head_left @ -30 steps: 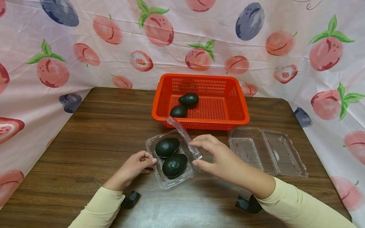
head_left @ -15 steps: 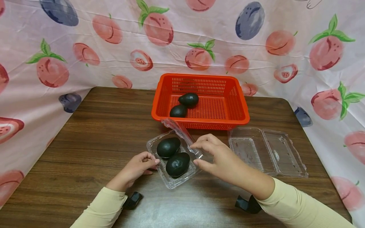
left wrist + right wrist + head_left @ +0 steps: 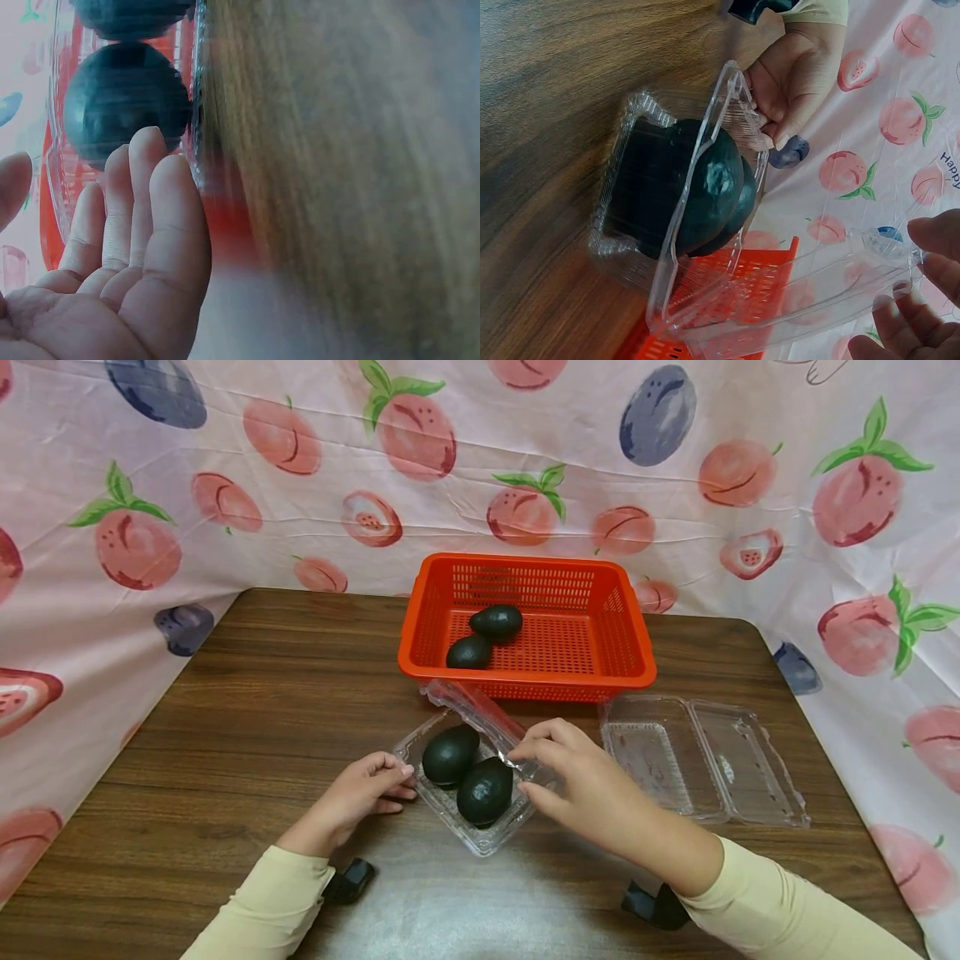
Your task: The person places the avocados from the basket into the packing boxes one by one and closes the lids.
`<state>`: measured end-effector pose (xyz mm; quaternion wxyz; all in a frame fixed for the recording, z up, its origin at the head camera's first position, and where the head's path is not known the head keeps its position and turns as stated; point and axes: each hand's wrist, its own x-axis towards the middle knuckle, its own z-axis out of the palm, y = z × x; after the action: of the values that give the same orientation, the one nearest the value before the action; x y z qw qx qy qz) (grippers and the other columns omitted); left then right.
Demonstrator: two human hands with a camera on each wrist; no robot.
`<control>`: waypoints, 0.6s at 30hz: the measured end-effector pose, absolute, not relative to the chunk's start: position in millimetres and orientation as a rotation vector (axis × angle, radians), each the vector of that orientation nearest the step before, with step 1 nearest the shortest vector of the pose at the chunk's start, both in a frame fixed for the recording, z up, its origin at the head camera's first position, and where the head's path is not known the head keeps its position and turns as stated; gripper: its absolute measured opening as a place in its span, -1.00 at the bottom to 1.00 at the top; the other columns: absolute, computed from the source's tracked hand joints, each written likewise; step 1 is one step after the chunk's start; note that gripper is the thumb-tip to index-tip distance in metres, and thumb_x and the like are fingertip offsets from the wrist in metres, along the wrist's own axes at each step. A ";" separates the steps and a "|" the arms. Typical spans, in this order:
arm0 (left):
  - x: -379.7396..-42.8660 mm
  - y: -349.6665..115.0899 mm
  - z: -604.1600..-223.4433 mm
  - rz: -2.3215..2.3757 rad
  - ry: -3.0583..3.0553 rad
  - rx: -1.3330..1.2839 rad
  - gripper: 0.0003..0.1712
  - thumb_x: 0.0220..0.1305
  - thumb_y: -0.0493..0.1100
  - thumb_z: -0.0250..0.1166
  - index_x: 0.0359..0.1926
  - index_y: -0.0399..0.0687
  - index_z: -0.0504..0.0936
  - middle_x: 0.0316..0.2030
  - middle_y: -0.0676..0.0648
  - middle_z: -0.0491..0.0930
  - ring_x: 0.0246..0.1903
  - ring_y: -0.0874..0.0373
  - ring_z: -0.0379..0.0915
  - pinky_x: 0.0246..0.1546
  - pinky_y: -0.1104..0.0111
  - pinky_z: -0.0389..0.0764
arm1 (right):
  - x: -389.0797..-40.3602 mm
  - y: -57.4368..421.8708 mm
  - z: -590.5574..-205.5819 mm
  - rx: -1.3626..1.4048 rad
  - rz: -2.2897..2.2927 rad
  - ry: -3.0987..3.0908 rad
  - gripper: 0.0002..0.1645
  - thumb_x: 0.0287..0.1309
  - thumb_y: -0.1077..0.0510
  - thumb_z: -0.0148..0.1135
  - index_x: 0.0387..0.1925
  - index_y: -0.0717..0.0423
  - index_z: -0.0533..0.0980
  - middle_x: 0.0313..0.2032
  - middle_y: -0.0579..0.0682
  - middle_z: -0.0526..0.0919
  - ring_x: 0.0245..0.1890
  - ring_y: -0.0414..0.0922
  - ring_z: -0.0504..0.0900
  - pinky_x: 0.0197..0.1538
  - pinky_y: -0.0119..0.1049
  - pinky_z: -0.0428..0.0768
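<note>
Midway between the surface's (image 3: 262, 727) side edges, the clamshell (image 3: 482, 841) looked light, slick and flimsy under two firm avocados (image 3: 485, 792), best held by its rim; the right hand (image 3: 573, 772) pinched its lid (image 3: 855, 259), the left hand (image 3: 367, 789), unclenched, touched its corner.

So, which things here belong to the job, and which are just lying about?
In the job:
clear plastic clamshell with its lid
two avocados in it
left hand and right hand, both at the clamshell
probably the red basket, holding two more avocados

Apparently lying about:
second clamshell, lid open, no hand on it
fruit-print cloth behind the table
</note>
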<state>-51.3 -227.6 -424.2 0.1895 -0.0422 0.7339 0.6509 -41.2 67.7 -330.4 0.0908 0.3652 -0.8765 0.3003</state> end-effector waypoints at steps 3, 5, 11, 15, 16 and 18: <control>-53.9 -228.8 -424.0 1.846 2.045 -0.126 -0.84 0.41 -0.17 0.09 -0.19 -0.22 0.43 -0.27 -0.08 0.56 -0.26 0.18 0.59 -0.27 0.33 0.59 | -40.6 68.7 -334.1 1.096 0.847 -2.565 -0.64 -0.07 0.29 0.47 -0.16 0.06 0.62 -0.13 -0.06 0.53 -0.09 -0.13 0.51 -0.07 -0.22 0.54; -55.1 -229.4 -423.7 1.854 2.035 -0.128 -0.85 0.42 -0.18 0.07 -0.19 -0.21 0.44 -0.29 -0.06 0.55 -0.27 0.20 0.59 -0.27 0.34 0.60 | -39.9 69.4 -337.0 1.099 0.828 -2.547 -0.65 -0.08 0.30 0.48 -0.18 0.06 0.63 -0.15 -0.07 0.53 -0.09 -0.13 0.50 -0.09 -0.23 0.55; -56.5 -229.8 -422.0 1.859 2.011 -0.101 -0.82 0.44 -0.17 0.05 -0.16 -0.22 0.45 -0.32 0.00 0.57 -0.27 0.22 0.59 -0.25 0.34 0.60 | -39.5 72.1 -345.4 1.108 0.790 -2.505 -0.66 -0.10 0.30 0.50 -0.21 0.03 0.63 -0.18 -0.10 0.52 -0.10 -0.14 0.49 -0.10 -0.25 0.54; -56.6 -229.2 -421.8 1.862 1.988 -0.094 -0.82 0.44 -0.16 0.05 -0.16 -0.22 0.45 -0.32 -0.01 0.58 -0.27 0.22 0.59 -0.24 0.33 0.60 | -40.3 74.0 -349.0 1.121 0.770 -2.482 -0.66 -0.11 0.30 0.50 -0.22 0.03 0.64 -0.18 -0.10 0.52 -0.11 -0.14 0.48 -0.11 -0.24 0.54; -56.6 -228.9 -421.8 1.863 1.984 -0.093 -0.82 0.44 -0.16 0.05 -0.16 -0.22 0.45 -0.32 -0.01 0.58 -0.27 0.21 0.59 -0.24 0.33 0.60 | -40.5 74.5 -349.7 1.123 0.763 -2.475 -0.66 -0.12 0.30 0.51 -0.22 0.03 0.64 -0.18 -0.09 0.52 -0.11 -0.14 0.48 -0.11 -0.24 0.55; -56.6 -228.3 -421.9 1.866 1.979 -0.092 -0.83 0.44 -0.17 0.04 -0.16 -0.22 0.45 -0.31 -0.01 0.58 -0.27 0.21 0.59 -0.24 0.34 0.61 | -40.8 75.6 -351.6 1.129 0.746 -2.459 -0.66 -0.13 0.31 0.51 -0.24 0.04 0.64 -0.18 -0.09 0.52 -0.12 -0.14 0.48 -0.14 -0.24 0.55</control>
<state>-56.6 -228.3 -421.9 0.2087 -0.0329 0.7112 0.6705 -40.8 75.6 -351.6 0.1667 0.3966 -0.8639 0.2621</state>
